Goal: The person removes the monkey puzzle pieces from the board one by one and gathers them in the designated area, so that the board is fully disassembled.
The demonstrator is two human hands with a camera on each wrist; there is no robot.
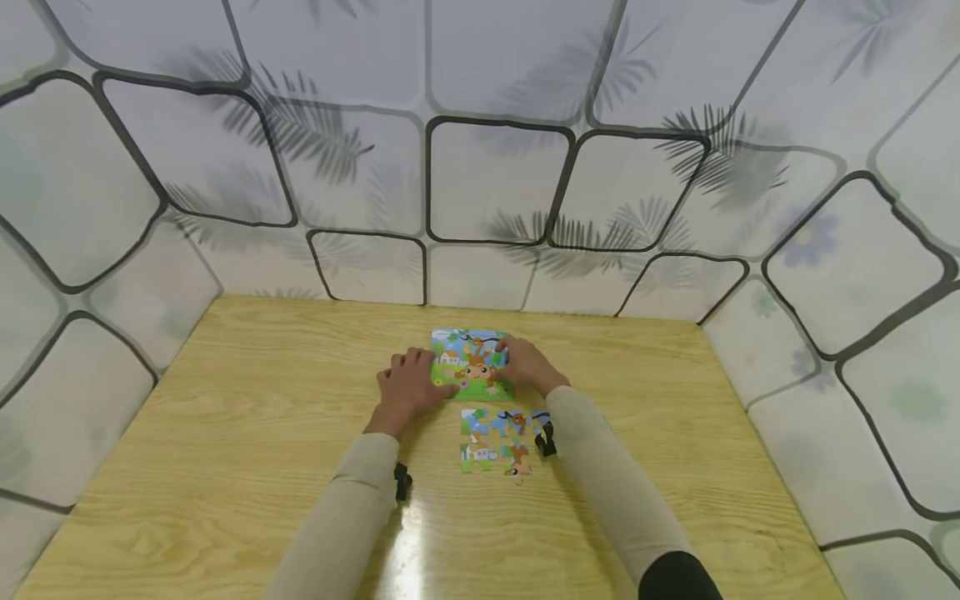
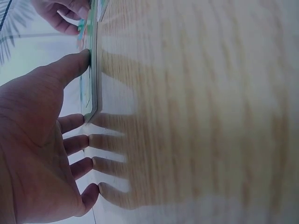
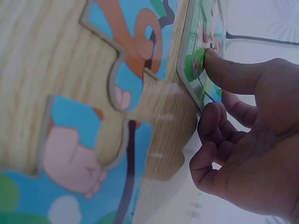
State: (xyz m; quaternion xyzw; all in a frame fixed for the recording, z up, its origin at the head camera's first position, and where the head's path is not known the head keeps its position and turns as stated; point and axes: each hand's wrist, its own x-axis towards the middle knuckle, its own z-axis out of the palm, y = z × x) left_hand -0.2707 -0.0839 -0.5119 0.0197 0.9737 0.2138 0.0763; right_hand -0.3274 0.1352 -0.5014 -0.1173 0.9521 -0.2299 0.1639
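Observation:
A jigsaw puzzle board (image 1: 468, 392) with a monkey and a small house lies flat on the table. My left hand (image 1: 408, 385) spreads over its left side. In the left wrist view the left thumb (image 2: 77, 65) touches the board's near edge, while the other fingertips rest on the tabletop and by the corner. At the board's right edge, my right hand (image 1: 528, 367) holds on with the thumb on the picture and the other fingers curled beside the edge. Whether it pinches a single piece is hidden. Loose puzzle pieces (image 1: 477, 452) lie nearer me, between the forearms.
The wooden table (image 1: 262, 433) runs back to a patterned wall covering (image 1: 495, 183), which also rises at both sides. Black wrist-worn devices (image 1: 402, 482) sit under the sleeves. The right one hangs close to the loose pieces.

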